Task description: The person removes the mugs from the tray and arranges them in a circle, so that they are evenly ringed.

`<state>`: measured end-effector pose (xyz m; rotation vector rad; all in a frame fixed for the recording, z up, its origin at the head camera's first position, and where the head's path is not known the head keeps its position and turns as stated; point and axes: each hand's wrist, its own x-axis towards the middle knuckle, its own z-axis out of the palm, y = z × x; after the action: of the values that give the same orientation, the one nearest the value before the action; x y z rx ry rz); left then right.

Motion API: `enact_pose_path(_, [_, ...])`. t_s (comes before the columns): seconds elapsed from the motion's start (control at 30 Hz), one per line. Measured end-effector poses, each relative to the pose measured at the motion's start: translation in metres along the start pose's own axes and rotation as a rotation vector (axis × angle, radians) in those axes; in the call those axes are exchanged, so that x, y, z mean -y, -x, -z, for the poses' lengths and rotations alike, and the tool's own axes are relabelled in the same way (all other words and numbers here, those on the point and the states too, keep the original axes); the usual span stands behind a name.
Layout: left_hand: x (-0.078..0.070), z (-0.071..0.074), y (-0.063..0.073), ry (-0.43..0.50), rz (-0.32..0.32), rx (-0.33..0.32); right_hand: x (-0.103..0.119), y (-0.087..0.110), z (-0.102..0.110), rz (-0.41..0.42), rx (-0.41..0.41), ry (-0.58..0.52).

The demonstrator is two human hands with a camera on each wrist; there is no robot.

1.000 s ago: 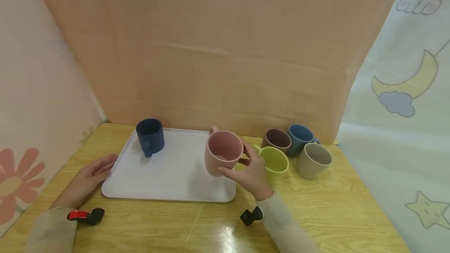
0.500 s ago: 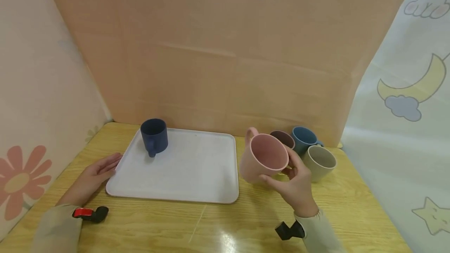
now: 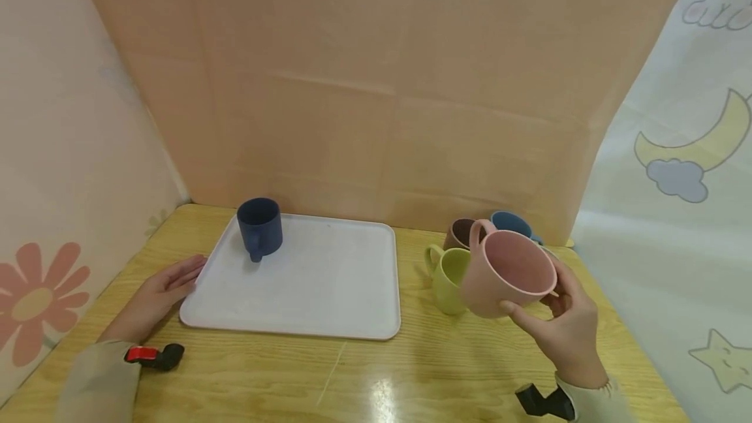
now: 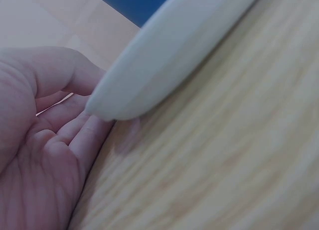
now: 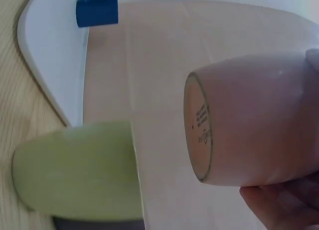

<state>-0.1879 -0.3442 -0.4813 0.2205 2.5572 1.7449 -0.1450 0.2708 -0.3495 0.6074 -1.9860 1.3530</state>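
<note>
My right hand grips a pink mug by its rim and side, tilted and raised above the table. Its handle points to the far left, and its printed base shows in the right wrist view. My left hand lies at the left edge of a white tray, fingers mostly straight and touching the rim, as the left wrist view also shows. A dark blue mug stands upright at the tray's far left. A yellow-green mug stands on the table, partly behind the pink one.
Behind the raised mug stand a brown mug and a blue mug, both partly hidden. The wooden table ends at a tan backdrop, with patterned sheets on both sides.
My right hand has carried the pink mug rightward from over the tray to past the yellow-green mug. The beige mug at the right is now mostly hidden. My left hand keeps its place.
</note>
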Motion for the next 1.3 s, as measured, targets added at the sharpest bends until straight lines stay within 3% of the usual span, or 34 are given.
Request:
enact_pose_path(0.1, [-0.001, -0.001, -0.001, 0.001, 0.011, 0.002, -0.001, 0.004, 0.013, -0.05, -0.031, -0.009])
enact_pose_path(0.23, [-0.003, -0.002, 0.0, 0.009, 0.019, 0.004, -0.001, 0.009, 0.024, -0.185, -0.073, -0.031])
enact_pose_path(0.43, [-0.003, -0.002, -0.002, 0.025, -0.017, 0.007, -0.007, 0.021, 0.039, -0.378, -0.123, 0.165])
enact_pose_path(0.53, [-0.001, -0.002, -0.002, 0.032, -0.049, 0.009, -0.013, 0.027, 0.045, -0.459, -0.111, 0.189])
enact_pose_path(0.77, [0.0, -0.002, -0.002, 0.02, -0.058, 0.001, -0.03, 0.045, 0.048, -0.659, 0.001, 0.314])
enact_pose_path(0.87, [0.001, -0.002, -0.001, 0.021, -0.066, 0.0, -0.036, 0.049, 0.047, -0.693, 0.03, 0.327])
enact_pose_path(1.03, [0.0, -0.001, 0.001, 0.058, -0.061, -0.001, -0.044, 0.054, 0.047, -0.68, 0.071, 0.341])
enact_pose_path(1.3, [0.0, 0.001, 0.001, 0.04, -0.061, 0.002, -0.05, 0.062, 0.051, -0.669, 0.062, 0.359])
